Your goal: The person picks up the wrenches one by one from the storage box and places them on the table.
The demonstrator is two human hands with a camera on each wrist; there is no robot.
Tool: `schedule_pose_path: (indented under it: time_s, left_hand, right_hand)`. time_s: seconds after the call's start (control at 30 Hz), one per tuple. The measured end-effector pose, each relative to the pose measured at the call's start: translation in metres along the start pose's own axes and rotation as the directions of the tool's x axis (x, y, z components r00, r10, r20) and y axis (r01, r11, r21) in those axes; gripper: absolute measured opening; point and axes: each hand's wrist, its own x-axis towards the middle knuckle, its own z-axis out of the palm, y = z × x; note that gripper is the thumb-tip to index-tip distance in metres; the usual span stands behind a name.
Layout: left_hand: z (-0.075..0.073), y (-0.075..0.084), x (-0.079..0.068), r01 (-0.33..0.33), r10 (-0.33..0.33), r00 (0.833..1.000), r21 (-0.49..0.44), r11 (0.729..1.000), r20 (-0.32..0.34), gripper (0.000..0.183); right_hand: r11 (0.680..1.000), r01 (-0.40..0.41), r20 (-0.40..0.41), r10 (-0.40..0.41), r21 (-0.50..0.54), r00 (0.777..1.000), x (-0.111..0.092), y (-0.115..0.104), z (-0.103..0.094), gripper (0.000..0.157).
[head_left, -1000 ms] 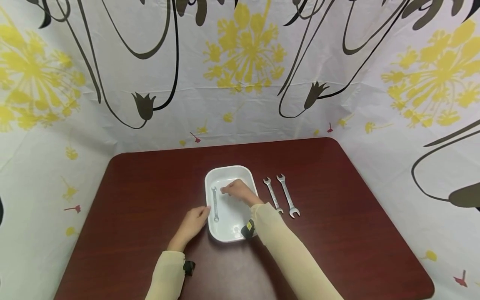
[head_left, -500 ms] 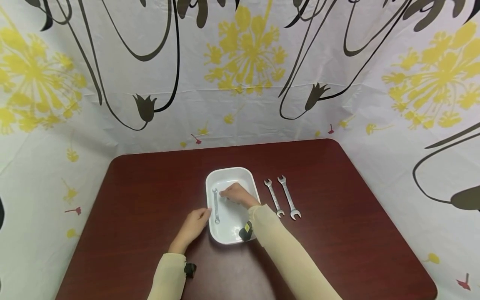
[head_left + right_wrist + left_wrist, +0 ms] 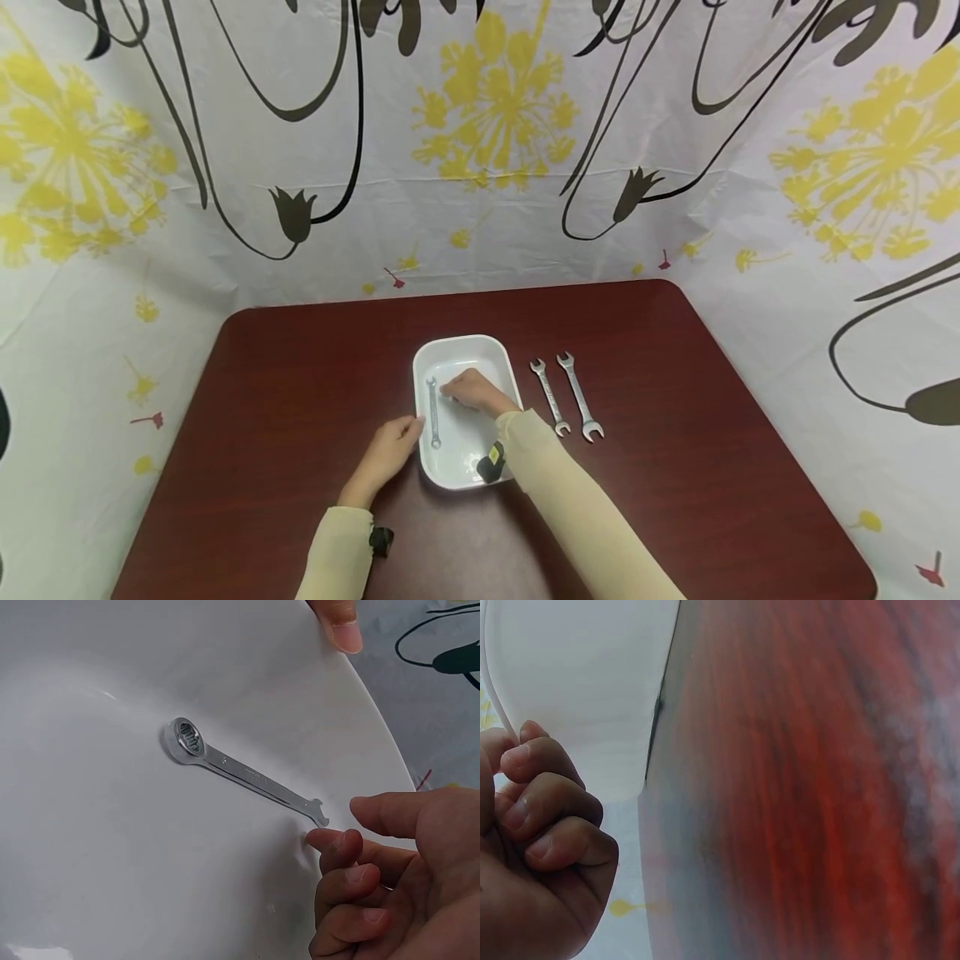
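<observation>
A silver combination wrench point(image 3: 433, 412) lies along the left side of a white tray point(image 3: 459, 472). In the right wrist view the wrench point(image 3: 251, 776) has its ring end away from the hand and its forked end close to the fingertips. My right hand point(image 3: 477, 390) is over the tray. Thumb and index finger of the right hand point(image 3: 405, 862) stand apart beside the forked end, the other fingers bent, nothing held. My left hand point(image 3: 390, 446) pinches the tray's left rim. In the left wrist view, the left hand's point(image 3: 551, 825) fingers are curled at that rim.
Two silver open-ended wrenches, a shorter one point(image 3: 550, 397) and a longer one point(image 3: 579, 397), lie on the dark red table point(image 3: 675, 467) right of the tray. A white patterned cloth point(image 3: 465, 242) hangs behind and beside the table.
My right hand has shifted slightly left, closer to the wrench in the tray. The left hand stays at the rim, and the wrenches keep their places.
</observation>
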Motion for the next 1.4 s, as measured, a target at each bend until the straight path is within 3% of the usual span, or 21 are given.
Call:
schedule_pose_path:
  time_s: [0.5, 0.87, 1.1, 1.4]
  left_hand:
    - [-0.003, 0.001, 0.001, -0.027, 0.027, 1.0, 0.007, 1.0, 0.006, 0.036]
    - [-0.002, -0.001, 0.002, -0.015, 0.015, 1.0, -0.007, 1.0, 0.005, 0.036]
    - [-0.001, -0.003, 0.0, -0.055, 0.055, 0.998, -0.007, 0.998, 0.008, 0.037]
    - [-0.002, 0.0, 0.001, 0.007, -0.007, 1.0, -0.014, 1.0, 0.025, 0.036]
  right_hand:
    - [0.996, -0.016, 0.08, 0.023, -0.086, 0.997, -0.002, -0.007, 0.002, 0.042]
    - [0.992, -0.038, 0.087, 0.049, -0.124, 0.995, 0.001, -0.01, 0.008, 0.043]
    - [0.987, -0.04, 0.114, 0.058, -0.155, 0.992, 0.005, -0.007, 0.01, 0.043]
    - [0.977, -0.025, 0.173, 0.062, -0.212, 0.983, 0.007, -0.01, 0.011, 0.046]
